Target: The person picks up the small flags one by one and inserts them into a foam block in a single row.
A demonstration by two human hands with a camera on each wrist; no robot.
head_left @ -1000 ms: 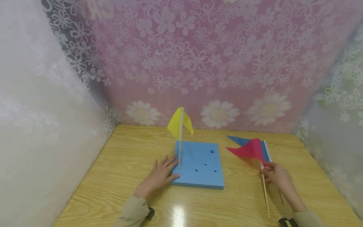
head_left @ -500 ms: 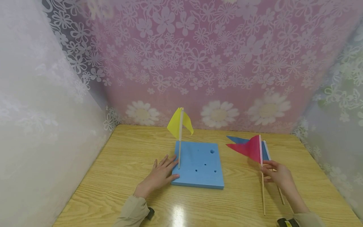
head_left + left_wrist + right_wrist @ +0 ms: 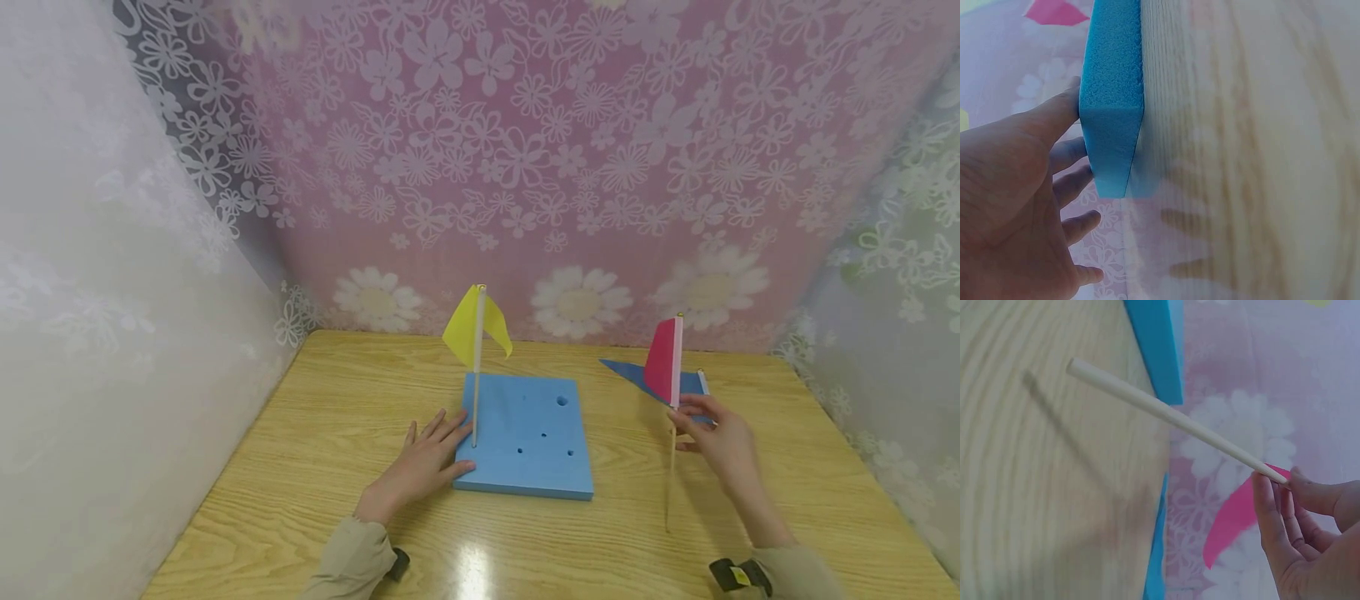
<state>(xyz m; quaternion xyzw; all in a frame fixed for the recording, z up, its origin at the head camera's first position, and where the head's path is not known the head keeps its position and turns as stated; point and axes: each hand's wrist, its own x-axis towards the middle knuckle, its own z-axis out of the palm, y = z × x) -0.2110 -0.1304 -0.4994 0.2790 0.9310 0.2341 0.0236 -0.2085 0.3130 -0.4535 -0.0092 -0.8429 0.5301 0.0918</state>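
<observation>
Lifting since a second ago, your right hand (image 3: 716,437) has swung the red flag (image 3: 663,360) from a backward lean to almost upright, its stick running top to bottom with the pennant up and the bare tip hanging just above the desk (image 3: 315,433) near the right edge, over the blue flag (image 3: 630,373) lying flat. Your wrist view shows what the head view cannot: fingertips (image 3: 1266,487) pinching the stick just below the cloth. Your left hand (image 3: 420,467) has stayed flat, fingers straight, pressing the left edge of the foam (image 3: 525,433), where the yellow flag (image 3: 474,327) stands.
</observation>
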